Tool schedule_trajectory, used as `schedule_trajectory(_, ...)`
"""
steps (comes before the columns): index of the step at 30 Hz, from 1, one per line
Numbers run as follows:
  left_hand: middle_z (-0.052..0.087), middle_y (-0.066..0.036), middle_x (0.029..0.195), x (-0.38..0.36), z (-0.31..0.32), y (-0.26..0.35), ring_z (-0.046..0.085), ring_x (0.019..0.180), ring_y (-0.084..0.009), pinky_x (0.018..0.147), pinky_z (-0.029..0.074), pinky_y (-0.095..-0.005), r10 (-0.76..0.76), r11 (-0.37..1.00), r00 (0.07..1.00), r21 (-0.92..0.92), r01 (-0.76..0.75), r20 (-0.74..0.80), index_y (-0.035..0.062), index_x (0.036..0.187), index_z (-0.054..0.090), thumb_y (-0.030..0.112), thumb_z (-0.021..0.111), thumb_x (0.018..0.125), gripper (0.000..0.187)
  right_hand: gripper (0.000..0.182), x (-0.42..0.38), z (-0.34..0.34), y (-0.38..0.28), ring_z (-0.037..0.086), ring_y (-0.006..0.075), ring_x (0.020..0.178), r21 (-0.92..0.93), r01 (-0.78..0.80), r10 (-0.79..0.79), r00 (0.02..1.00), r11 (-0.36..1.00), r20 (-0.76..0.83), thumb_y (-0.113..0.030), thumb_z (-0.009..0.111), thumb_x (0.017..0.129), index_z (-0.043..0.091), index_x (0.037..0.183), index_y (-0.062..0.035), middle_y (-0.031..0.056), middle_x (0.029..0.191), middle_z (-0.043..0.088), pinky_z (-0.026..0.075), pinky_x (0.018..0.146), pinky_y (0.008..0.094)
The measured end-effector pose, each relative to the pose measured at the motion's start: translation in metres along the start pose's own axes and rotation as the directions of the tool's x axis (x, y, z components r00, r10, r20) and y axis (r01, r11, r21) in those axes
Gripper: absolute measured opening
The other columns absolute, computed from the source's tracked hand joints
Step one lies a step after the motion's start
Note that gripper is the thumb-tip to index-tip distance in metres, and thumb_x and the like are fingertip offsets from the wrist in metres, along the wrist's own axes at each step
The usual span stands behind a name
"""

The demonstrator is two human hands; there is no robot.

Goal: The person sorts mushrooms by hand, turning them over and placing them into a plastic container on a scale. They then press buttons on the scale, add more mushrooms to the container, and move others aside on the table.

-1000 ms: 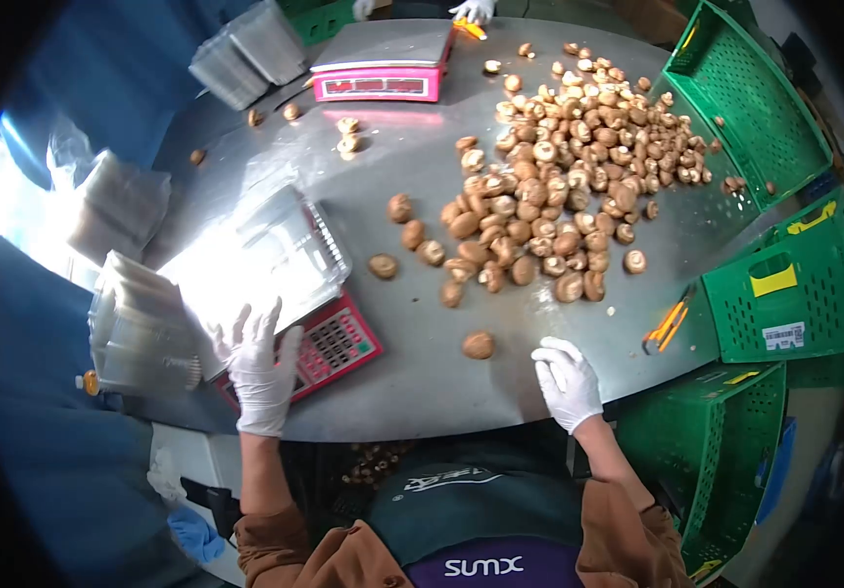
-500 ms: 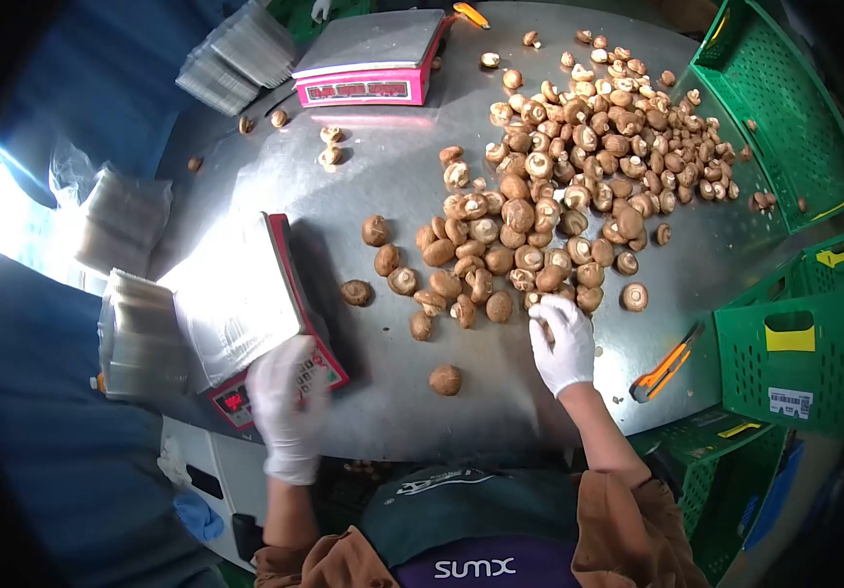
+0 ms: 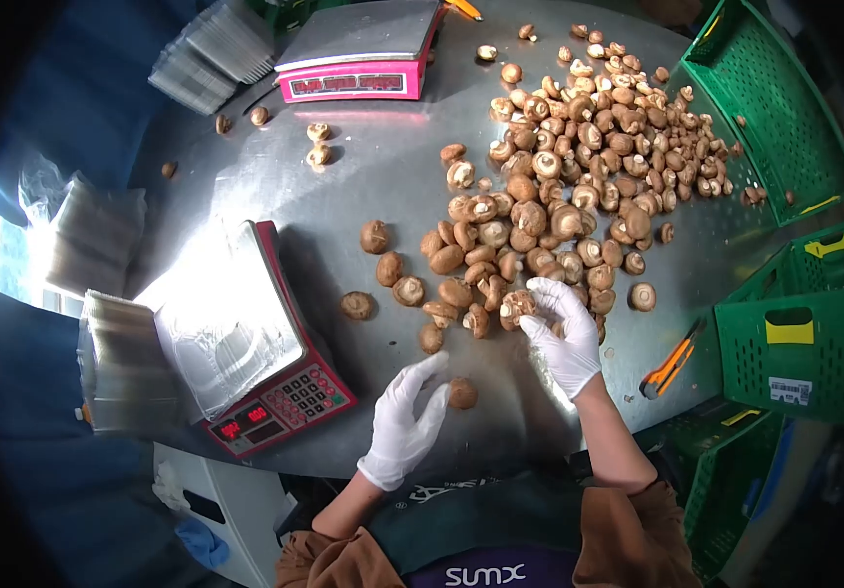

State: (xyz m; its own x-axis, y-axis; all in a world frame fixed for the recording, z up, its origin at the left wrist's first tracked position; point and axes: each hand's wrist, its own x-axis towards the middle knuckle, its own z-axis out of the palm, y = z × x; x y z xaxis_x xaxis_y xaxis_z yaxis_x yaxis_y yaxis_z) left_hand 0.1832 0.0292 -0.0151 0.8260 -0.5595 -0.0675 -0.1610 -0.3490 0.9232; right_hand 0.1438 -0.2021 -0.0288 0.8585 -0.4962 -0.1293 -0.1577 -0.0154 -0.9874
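Observation:
My right hand point(image 3: 567, 341), in a white glove, closes its thumb and fingers on a brown mushroom point(image 3: 517, 308) at the near edge of the mushroom pile point(image 3: 588, 147). My left hand point(image 3: 406, 419), also gloved, is open, with thumb and fingers apart. Beside its fingertips a single round mushroom point(image 3: 462, 393) lies on the metal table; whether they touch is hard to tell. Several loose mushrooms lie between the left hand and the pile, one of them a dark cap point(image 3: 356, 305).
At left, a red scale point(image 3: 289, 407) carries a clear plastic tray point(image 3: 226, 343). Stacked trays point(image 3: 128, 363) stand beside it. Farther back is a pink scale point(image 3: 353, 83). An orange cutter point(image 3: 672, 363) lies at right, near green crates point(image 3: 789, 343).
My left hand has moved right, from the red scale to beside the lone mushroom, uncovering the keypad. My right hand has drawn a mushroom slightly left at the pile's edge. The view has shifted slightly.

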Motion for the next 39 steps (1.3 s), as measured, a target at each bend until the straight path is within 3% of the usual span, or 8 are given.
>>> schedule_trajectory(8, 0.056, -0.009, 0.128, -0.001, 0.024, 0.014, 0.055, 0.116, -0.0149, 0.099, 0.045, -0.03, -0.144, 0.773, 0.974, -0.595, 0.219, 0.172, 0.0007, 0.139, 0.044, 0.001, 0.059, 0.094, 0.048, 0.023, -0.065, 0.024, -0.009, 0.06, 0.0083, 0.091, 0.213, -0.268, 0.204, 0.938, 0.94, 0.28, -0.009, 0.069, 0.09, 0.059, 0.11, -0.0047, 0.0029, 0.098, 0.064, 0.05, 0.083, 0.0251)
schedule_trajectory(11, 0.056, -0.008, 0.125, -0.034, -0.005, 0.0, 0.054, 0.116, -0.0146, 0.102, 0.043, -0.0303, -0.266, 0.803, 0.944, -0.498, 0.328, 0.194, -0.0015, 0.135, 0.045, 0.0, 0.058, 0.093, 0.043, 0.025, -0.078, 0.027, 0.008, 0.065, 0.0207, 0.101, -0.18, 0.039, 0.044, 0.899, 0.983, 0.435, -0.02, 0.067, 0.091, 0.067, 0.114, -0.0083, 0.0075, 0.114, 0.068, 0.049, 0.094, 0.0338)
schedule_trajectory(15, 0.064, -0.02, 0.11, -0.1, -0.079, -0.01, 0.063, 0.104, -0.0351, 0.088, 0.051, -0.0394, -0.349, 0.909, 0.879, 0.345, 0.234, 0.324, 0.0076, 0.125, 0.054, 0.008, 0.064, 0.084, 0.042, 0.023, -0.088, 0.023, 0.007, 0.062, 0.0238, 0.107, -0.337, -0.033, 0.208, 0.842, 0.941, 0.498, -0.02, 0.067, 0.09, 0.069, 0.111, -0.0104, 0.008, 0.111, 0.067, 0.048, 0.095, 0.0339)
schedule_trajectory(18, 0.065, -0.017, 0.105, -0.137, -0.11, 0.002, 0.063, 0.099, -0.0369, 0.083, 0.051, -0.0421, -0.626, 0.545, 0.736, 0.819, 0.177, 0.257, 0.003, 0.116, 0.058, 0.014, 0.067, 0.084, 0.034, 0.019, -0.091, 0.013, 0.026, 0.064, 0.0282, 0.101, -0.411, 0.08, 0.091, 0.921, 0.908, 0.379, -0.02, 0.064, 0.091, 0.068, 0.107, -0.0108, 0.0099, 0.106, 0.067, 0.051, 0.088, 0.0369)
schedule_trajectory(21, 0.065, -0.017, 0.103, -0.117, -0.102, 0.005, 0.063, 0.097, -0.037, 0.084, 0.051, -0.0415, -0.249, 0.823, 0.952, 0.556, 0.113, 0.175, 0.0022, 0.113, 0.059, 0.015, 0.067, 0.085, 0.032, 0.015, -0.082, 0.004, 0.036, 0.066, 0.0288, 0.093, -0.458, 0.009, 0.136, 0.95, 0.889, 0.282, -0.016, 0.059, 0.094, 0.067, 0.105, -0.0105, 0.0096, 0.102, 0.068, 0.052, 0.081, 0.0367)
schedule_trajectory(28, 0.037, -0.027, 0.142, -0.02, -0.006, -0.031, 0.037, 0.132, -0.0431, 0.108, 0.035, -0.0457, 0.063, 0.92, 0.995, 0.39, -0.029, -0.074, 0.0026, 0.14, 0.041, 0.013, 0.071, 0.083, 0.066, 0.028, -0.067, -0.013, 0.036, 0.059, 0.0287, 0.101, -0.512, 0.108, -0.087, 0.994, 0.852, 0.066, -0.011, 0.066, 0.087, 0.063, 0.115, -0.0096, 0.0112, 0.115, 0.058, 0.048, 0.089, 0.0386)
schedule_trajectory(36, 0.039, -0.021, 0.143, 0.117, 0.009, -0.077, 0.033, 0.136, -0.0388, 0.111, 0.03, -0.0469, -0.124, 0.816, 0.842, 0.429, 0.388, -0.525, 0.0118, 0.141, 0.048, 0.037, 0.072, 0.086, 0.065, 0.068, -0.029, -0.075, 0.081, 0.031, 0.0442, 0.133, -0.762, -0.049, -0.328, 0.884, 0.646, -0.334, -0.02, 0.072, 0.083, 0.043, 0.144, -0.0137, 0.0277, 0.147, 0.028, 0.027, 0.111, 0.0511)
schedule_trajectory(39, 0.044, -0.024, 0.136, 0.131, 0.046, -0.071, 0.04, 0.126, -0.0386, 0.106, 0.034, -0.0484, 0.073, 0.951, 0.892, 0.299, 0.072, -0.445, 0.0111, 0.139, 0.05, 0.037, 0.075, 0.082, 0.067, 0.073, -0.004, -0.068, 0.088, 0.03, 0.0472, 0.134, -0.704, 0.024, -0.381, 0.854, 0.71, -0.355, -0.022, 0.071, 0.084, 0.036, 0.148, -0.0121, 0.0323, 0.147, 0.024, 0.027, 0.111, 0.0531)
